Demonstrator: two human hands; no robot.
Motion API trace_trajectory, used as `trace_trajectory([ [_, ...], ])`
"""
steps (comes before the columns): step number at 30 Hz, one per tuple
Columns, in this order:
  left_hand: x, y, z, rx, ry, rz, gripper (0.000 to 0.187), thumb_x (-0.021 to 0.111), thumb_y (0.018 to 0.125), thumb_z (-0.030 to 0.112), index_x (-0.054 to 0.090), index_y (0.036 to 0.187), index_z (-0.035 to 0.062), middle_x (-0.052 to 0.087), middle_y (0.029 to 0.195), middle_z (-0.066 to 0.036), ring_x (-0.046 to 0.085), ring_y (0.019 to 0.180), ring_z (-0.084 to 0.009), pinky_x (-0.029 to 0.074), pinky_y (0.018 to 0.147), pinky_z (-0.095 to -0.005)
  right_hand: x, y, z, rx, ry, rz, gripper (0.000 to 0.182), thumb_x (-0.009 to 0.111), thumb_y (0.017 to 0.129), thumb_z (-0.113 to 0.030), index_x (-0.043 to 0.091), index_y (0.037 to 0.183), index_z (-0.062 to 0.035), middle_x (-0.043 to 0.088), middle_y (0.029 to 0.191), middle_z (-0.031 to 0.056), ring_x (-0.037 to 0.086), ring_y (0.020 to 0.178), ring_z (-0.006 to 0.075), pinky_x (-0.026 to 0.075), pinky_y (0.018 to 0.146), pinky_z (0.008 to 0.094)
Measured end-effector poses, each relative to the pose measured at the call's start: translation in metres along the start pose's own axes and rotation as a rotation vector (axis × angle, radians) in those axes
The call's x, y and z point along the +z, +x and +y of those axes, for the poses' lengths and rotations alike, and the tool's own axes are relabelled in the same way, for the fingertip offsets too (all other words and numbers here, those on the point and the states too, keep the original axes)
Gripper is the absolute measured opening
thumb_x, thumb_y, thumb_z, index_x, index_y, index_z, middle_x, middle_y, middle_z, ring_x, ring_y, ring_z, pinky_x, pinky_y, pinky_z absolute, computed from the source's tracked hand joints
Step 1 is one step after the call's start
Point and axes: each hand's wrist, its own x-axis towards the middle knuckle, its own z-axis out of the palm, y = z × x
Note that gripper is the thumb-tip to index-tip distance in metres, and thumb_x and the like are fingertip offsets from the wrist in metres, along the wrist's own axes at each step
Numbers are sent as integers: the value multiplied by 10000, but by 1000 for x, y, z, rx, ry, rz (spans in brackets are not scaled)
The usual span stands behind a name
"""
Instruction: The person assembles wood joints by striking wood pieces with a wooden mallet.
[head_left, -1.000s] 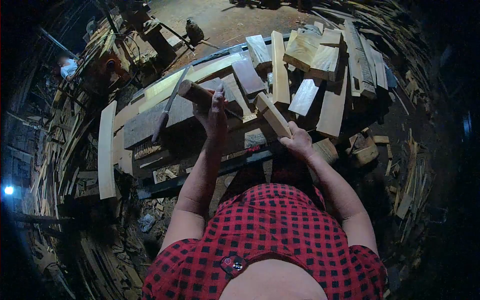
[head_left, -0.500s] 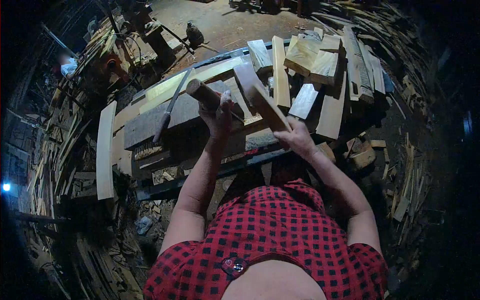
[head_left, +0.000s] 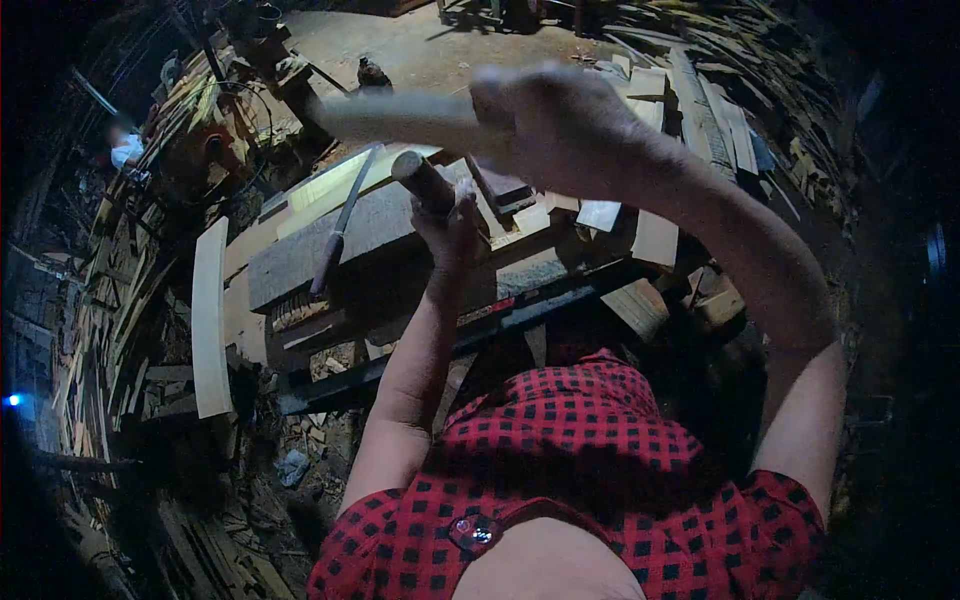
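My left hand point(head_left: 447, 228) is closed around the thick round wooden handle of what looks like a chisel point(head_left: 421, 178). The handle's end points up and its blade is hidden below the fist. Raised high in front of me, my right hand point(head_left: 575, 130) grips a flat wooden mallet point(head_left: 400, 118), blurred by motion. The mallet points left, above the chisel handle and apart from it. Beneath my left hand are the worked timbers, partly hidden. Left of that hand, a long narrow tool with a dark handle point(head_left: 343, 220) lies across a dark, rough plank point(head_left: 290, 262).
A pale board point(head_left: 211, 320) sticks out at the bench's left end. Wood blocks point(head_left: 648, 84) are stacked at the right, partly behind my right arm. Scrap strips point(head_left: 110, 290) heap up on both sides. A person point(head_left: 127, 150) is far off at left.
My right hand has lifted up and towards the left with the mallet, which has swung from low right to nearly level. My left hand keeps its hold on the chisel, almost in place.
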Motion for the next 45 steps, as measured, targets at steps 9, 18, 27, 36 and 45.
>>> trace_trajectory([
  [9,1,10,-19,273,-101,-4,294,651,739,64,489,980,17,564,823,-33,540,759,-103,438,692,-266,21,-3,-2,26,-16,-149,289,650,749,-215,534,955,-48,602,731,131,633,672,235,519,555,345],
  [18,-10,-3,-2,332,150,0,206,653,747,74,525,899,17,590,828,-55,566,760,-111,463,699,-286,34,-14,-8,-1,-27,-84,337,675,750,-194,496,989,-38,598,749,131,642,685,260,528,588,364],
  [27,-11,-7,-17,188,-134,-18,189,653,733,81,522,857,25,583,760,-47,580,678,-112,476,650,-272,44,-23,-1,-124,155,262,317,653,769,-179,469,991,-47,579,658,129,625,598,279,503,508,357],
  [36,-25,-4,5,-87,-200,-224,203,675,718,72,506,828,53,548,721,-21,569,653,-123,472,616,-261,92,-84,31,330,650,316,381,648,766,-180,495,1069,-7,602,814,165,610,747,277,483,664,372],
  [45,-28,4,-13,-238,-216,-639,240,674,698,116,509,864,62,510,827,-10,530,741,-109,457,614,-275,226,-164,62,775,565,-54,372,656,686,-311,496,839,-12,587,814,228,596,805,378,461,687,431],
])
